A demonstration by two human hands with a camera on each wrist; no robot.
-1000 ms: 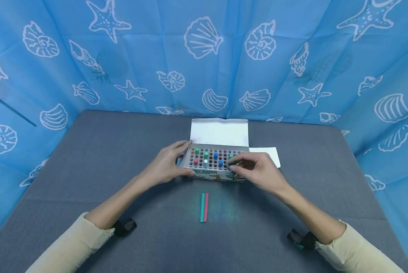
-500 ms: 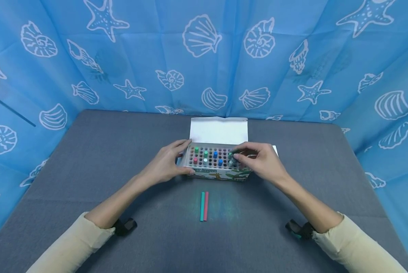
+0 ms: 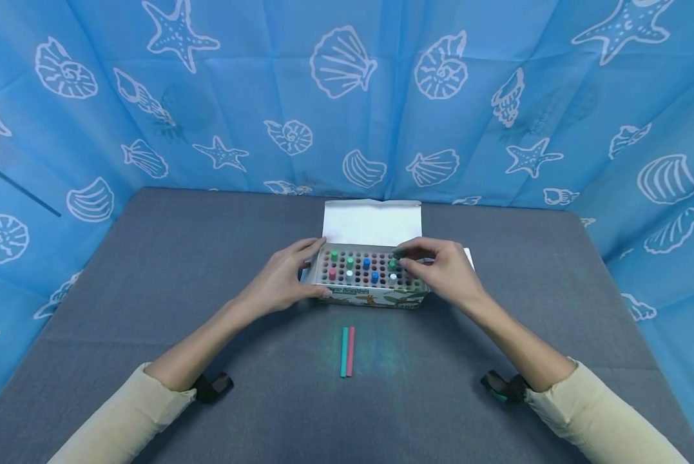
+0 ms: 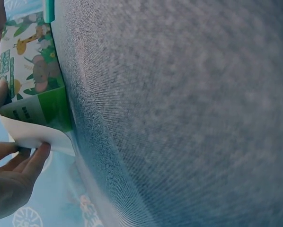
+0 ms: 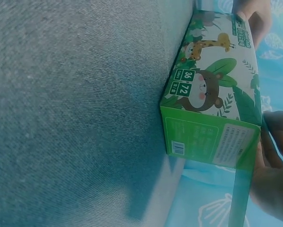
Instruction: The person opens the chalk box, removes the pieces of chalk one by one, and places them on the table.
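A printed cardboard box (image 3: 375,297) stands on the table, lid folded back, with a tray of holes inside. Several round coloured sticks stand in it, among them a white stick (image 3: 393,278) and a green stick (image 3: 392,265) near the right end. My left hand (image 3: 285,274) grips the box's left end, thumb at the front corner, fingers round the back. In the left wrist view, its fingers (image 4: 39,153) touch a white end flap. Over the tray's right part is my right hand (image 3: 442,267), fingers bent, thumb and forefinger close beside the green stick; I cannot tell whether they pinch it.
In front of the box, a turquoise stick (image 3: 344,352) and a pink stick (image 3: 350,352) lie side by side on the grey-covered table (image 3: 207,219). The open white lid (image 3: 372,221) leans back behind the tray. A blue curtain (image 3: 347,116) with shell prints hangs behind.
My right hand has moved slightly back and right, from the tray's front rows toward the green stick, uncovering the white stick. The left hand keeps its place on the box.
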